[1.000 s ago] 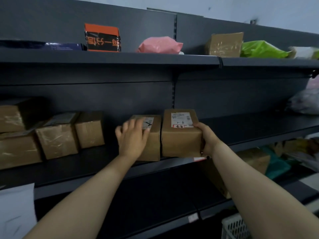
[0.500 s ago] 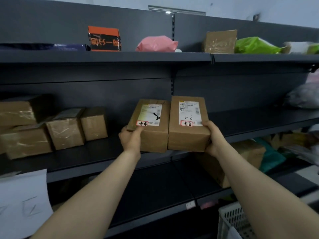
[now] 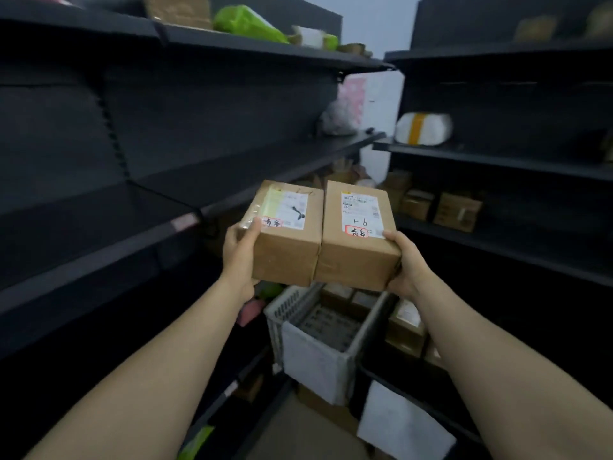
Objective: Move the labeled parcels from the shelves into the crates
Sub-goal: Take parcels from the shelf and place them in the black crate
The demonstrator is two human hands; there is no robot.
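Two brown cardboard parcels with white shipping labels are pressed side by side in the air at mid-frame. My left hand [image 3: 239, 252] grips the outer left side of the left parcel [image 3: 285, 240]. My right hand [image 3: 408, 263] grips the outer right side of the right parcel [image 3: 356, 247]. Right below them stands a white slatted crate [image 3: 282, 313] with a blank white sheet on its front; brown boxes lie at its far end. Another crate [image 3: 378, 376], dark, with a white sheet, sits at the lower right.
Dark metal shelving [image 3: 172, 200] runs along the left, its middle shelf bare here. A second shelf unit [image 3: 497, 154] on the right holds a white wrapped bundle [image 3: 423, 127] and brown boxes [image 3: 457, 210]. A green bag [image 3: 245, 23] lies on the top left shelf.
Both parcels have come off the middle shelf, held together between my hands. The view has swung right, down the aisle, so the parcels now hang above the white crate.
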